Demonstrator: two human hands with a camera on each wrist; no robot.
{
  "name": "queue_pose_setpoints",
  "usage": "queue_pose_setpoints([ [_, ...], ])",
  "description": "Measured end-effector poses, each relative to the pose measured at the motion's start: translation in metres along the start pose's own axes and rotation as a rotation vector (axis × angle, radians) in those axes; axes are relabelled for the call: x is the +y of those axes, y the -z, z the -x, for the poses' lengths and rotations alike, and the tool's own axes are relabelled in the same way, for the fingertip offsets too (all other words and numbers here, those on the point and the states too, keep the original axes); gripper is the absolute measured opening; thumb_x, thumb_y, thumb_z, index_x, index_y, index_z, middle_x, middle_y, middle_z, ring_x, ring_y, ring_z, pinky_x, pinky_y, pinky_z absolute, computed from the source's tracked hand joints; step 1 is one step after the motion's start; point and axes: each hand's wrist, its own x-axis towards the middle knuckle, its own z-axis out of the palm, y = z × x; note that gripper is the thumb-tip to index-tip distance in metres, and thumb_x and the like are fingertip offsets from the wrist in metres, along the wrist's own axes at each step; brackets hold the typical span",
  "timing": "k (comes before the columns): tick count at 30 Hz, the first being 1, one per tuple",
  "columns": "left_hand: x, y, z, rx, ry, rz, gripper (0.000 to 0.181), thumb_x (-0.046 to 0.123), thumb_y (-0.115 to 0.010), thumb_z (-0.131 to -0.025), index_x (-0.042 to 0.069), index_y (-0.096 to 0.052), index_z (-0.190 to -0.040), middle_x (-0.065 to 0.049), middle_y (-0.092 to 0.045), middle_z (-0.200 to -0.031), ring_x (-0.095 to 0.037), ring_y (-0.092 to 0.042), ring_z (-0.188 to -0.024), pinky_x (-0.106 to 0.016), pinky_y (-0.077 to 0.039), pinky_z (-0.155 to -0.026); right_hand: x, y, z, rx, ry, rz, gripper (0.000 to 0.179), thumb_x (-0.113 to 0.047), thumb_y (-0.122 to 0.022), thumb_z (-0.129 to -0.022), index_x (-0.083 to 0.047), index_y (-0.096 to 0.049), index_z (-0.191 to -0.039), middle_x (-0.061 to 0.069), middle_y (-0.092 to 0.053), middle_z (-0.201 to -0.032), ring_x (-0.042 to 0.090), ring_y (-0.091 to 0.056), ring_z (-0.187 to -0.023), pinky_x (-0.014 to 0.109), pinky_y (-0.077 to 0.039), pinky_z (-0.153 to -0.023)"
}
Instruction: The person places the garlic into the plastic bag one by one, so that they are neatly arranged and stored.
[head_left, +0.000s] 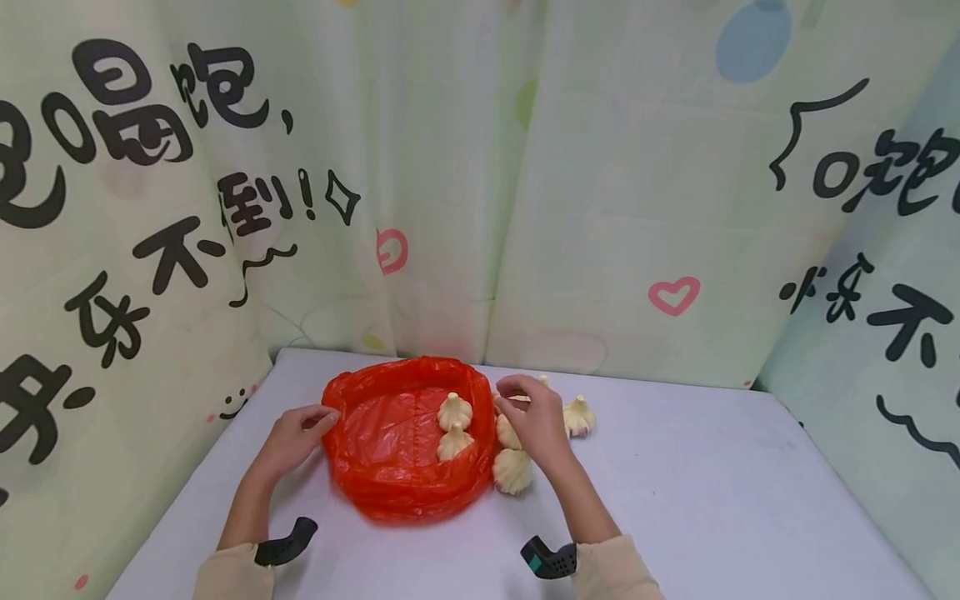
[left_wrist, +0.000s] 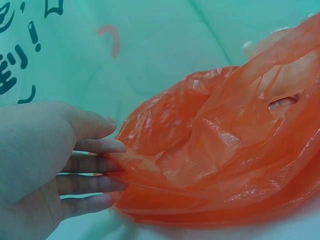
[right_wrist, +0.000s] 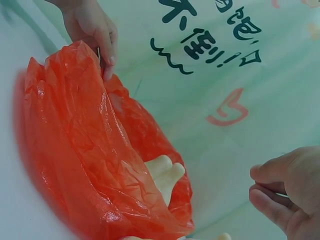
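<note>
A red plastic bag (head_left: 408, 496) stands with its mouth spread wide and its rim rolled outward. Two pale garlic bulbs (head_left: 454, 412) lie inside it, against the right side. At the bag's left rim is my left hand (head_left: 294, 437); the left wrist view shows its fingers (left_wrist: 92, 184) fairly straight, their tips against the plastic. My right hand (head_left: 538, 421) hovers above more garlic bulbs (head_left: 513, 472) just outside the right rim, partly covering them. Its thumb and forefinger are bent close together with nothing between them. Garlic stems (right_wrist: 170, 175) poke up behind the red plastic in the right wrist view.
The bag and bulbs are on a white table (head_left: 675, 500). One bulb (head_left: 579, 417) sits to the right, beyond my right hand. A pale printed curtain (head_left: 585, 208) with dark lettering hangs along the table's back and sides.
</note>
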Motion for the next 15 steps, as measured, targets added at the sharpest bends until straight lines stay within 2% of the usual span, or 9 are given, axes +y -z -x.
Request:
queue_pose_setpoints([
  [15,0.001,0.000,0.001,0.001,0.010,0.005,0.044,0.037,-0.053,-0.098,0.006,-0.059,-0.129,-0.016,-0.062,-0.125,-0.029,-0.056,-0.113,-0.043,-0.055,-0.092,0.003,0.006,0.016,0.021,-0.017,-0.014,0.021,-0.005,-0.072,-0.085,-0.010,-0.069,-0.105,0.010,-0.070,-0.105,0.021,-0.069,-0.097,0.034,-0.058,-0.083],
])
